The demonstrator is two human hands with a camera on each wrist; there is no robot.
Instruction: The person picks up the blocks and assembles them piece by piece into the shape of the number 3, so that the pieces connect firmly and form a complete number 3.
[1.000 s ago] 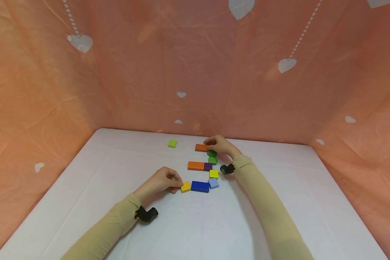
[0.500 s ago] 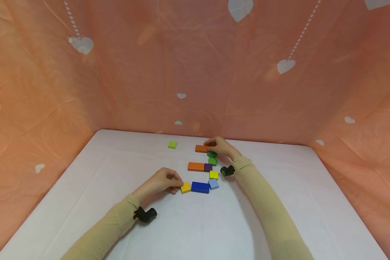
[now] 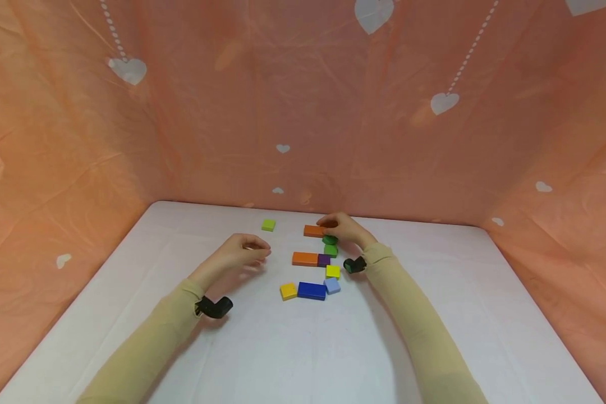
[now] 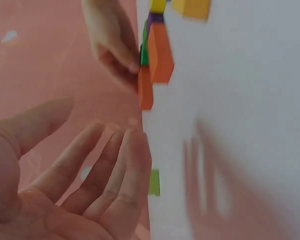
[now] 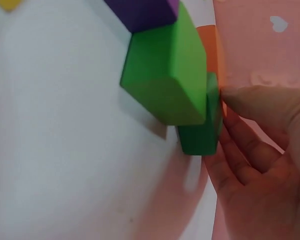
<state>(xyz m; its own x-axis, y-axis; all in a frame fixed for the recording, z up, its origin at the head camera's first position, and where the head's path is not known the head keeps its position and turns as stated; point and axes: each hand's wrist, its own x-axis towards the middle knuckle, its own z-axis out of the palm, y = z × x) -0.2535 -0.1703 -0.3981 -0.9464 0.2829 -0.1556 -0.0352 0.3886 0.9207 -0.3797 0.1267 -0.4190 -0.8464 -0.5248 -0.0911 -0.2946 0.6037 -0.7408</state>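
In the head view my left hand (image 3: 234, 257) hovers left of the blocks, fingers loosely apart, holding nothing; the left wrist view confirms the spread fingers. My right hand (image 3: 345, 230) pinches the right end of the far orange block (image 3: 312, 230), thumb on the near side. A dark green block (image 3: 329, 239) lies right by its fingers, partly covered. Nearer stand a green block (image 5: 165, 75), a purple block (image 3: 324, 260) beside another orange block (image 3: 304, 258), and a yellow block (image 3: 332, 271). The front row has a light blue block (image 3: 332, 285), a long blue block (image 3: 311, 290) and an amber block (image 3: 288, 291).
A lime green block (image 3: 268, 225) lies alone at the back left of the white table (image 3: 293, 353). An orange curtain (image 3: 303, 112) with white hearts rises behind the table and along both sides.
My left hand has let go of the amber block and moved up and to the left, away from it. The right hand and the blocks look unmoved.
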